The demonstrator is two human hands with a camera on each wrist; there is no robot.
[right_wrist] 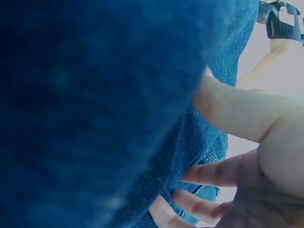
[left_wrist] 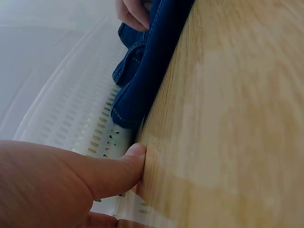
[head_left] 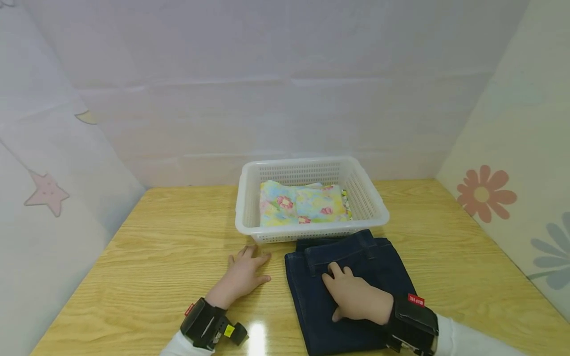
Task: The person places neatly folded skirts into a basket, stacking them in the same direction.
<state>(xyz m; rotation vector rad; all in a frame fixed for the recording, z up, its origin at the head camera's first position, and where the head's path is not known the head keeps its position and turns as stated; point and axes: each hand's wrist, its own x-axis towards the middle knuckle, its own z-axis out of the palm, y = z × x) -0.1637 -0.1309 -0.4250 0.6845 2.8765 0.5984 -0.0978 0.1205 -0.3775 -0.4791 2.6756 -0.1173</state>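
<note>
Head view: folded jeans (head_left: 378,274) lie beneath the right fingers (head_left: 336,270).

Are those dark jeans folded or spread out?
Folded: the jeans lie in a compact bundle, with layered edges showing at the end nearest the basket.

No text legible; the red tag (head_left: 416,299) on the right wristband (head_left: 413,324) bears blurred white lettering.

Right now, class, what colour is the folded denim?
The denim is dark blue, clearest in the head view.
</note>
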